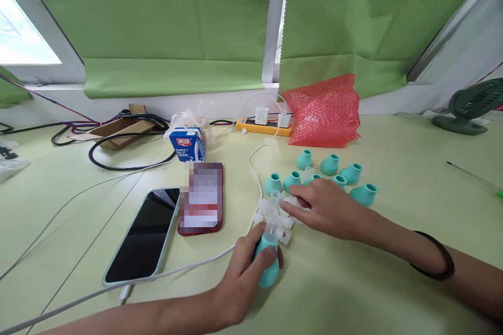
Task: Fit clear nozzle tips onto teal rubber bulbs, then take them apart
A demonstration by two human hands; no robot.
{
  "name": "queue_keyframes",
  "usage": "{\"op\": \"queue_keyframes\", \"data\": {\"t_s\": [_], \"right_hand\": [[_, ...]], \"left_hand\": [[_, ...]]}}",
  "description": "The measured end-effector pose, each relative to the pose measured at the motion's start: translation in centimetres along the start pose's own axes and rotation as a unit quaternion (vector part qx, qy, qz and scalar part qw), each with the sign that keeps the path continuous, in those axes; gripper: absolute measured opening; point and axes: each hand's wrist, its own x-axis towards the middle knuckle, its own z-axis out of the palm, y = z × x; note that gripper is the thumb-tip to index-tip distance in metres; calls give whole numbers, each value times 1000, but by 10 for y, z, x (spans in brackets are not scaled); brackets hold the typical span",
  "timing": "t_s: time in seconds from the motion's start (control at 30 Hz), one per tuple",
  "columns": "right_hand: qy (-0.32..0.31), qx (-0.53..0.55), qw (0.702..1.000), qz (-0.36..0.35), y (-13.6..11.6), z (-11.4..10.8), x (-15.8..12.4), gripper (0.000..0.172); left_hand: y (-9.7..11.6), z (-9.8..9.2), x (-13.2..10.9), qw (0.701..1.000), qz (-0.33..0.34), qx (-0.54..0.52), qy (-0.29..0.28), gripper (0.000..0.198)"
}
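Near the front of the table my left hand is wrapped round a teal bulb with a clear piece at its top. A pile of small translucent white pieces lies just beyond it. My right hand reaches over the right side of the pile, its index finger and thumb apart; nothing can be made out between them. Several teal bulbs with open necks, such as one teal bulb and another, stand behind and beside my right hand, which partly hides some. A clear piece is among them.
A dark-screened phone, a red-cased phone and a white cable lie at the left. Behind are a blue milk carton, an orange power strip and a red bubble-wrap bag. A screwdriver and a fan are right.
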Motion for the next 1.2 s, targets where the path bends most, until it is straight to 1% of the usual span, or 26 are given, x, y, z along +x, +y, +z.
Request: {"op": "queue_keyframes", "data": {"t_s": [0.03,0.1,0.2,0.27,0.33,0.4,0.47,0.5,0.57,0.63,0.7,0.8,0.9,1.0,1.03,1.1,1.2], "right_hand": [[4,-72,997,3,2,1,0,37],[1,-154,988,8,8,4,3,38],[12,-181,983,-2,15,9,7,40],[47,-150,987,-23,15,9,7,36],[97,-77,989,-76,11,8,4,28],[140,10,978,-152,3,6,-2,21],[156,65,961,-218,-5,6,-9,19],[155,74,956,-240,-9,7,-13,22],[151,70,948,-271,-12,10,-18,34],[145,55,945,-288,-13,11,-19,44],[137,32,946,-293,-13,11,-19,46],[139,-18,940,-312,-12,11,-15,46],[168,-45,921,-349,-11,13,-13,45],[201,-38,910,-361,-9,16,-13,43],[214,-32,908,-359,-9,17,-13,41],[238,-14,909,-341,-8,19,-14,31],[255,17,914,-316,-9,22,-16,13]], "left_hand": [[-1,1,1,999,-17,-40,1,18],[-1,3,3,993,-37,-109,-2,20],[0,6,7,984,-66,-164,-5,25],[1,8,9,980,-79,-185,-1,25],[1,9,9,976,-87,-200,8,26],[2,8,9,977,-85,-196,20,28],[3,7,8,979,-81,-184,33,29],[2,7,8,980,-74,-181,39,28],[1,6,6,978,-66,-193,46,24],[-1,7,4,974,-60,-217,37,22],[-3,7,2,971,-53,-231,30,22],[-5,7,0,977,-31,-203,48,21],[-4,5,1,986,-26,-145,83,27],[-1,3,1,992,-17,-80,92,26],[-1,3,2,994,-9,-64,90,25],[0,2,2,995,13,-47,91,23],[0,3,2,994,38,-66,77,19]]}}
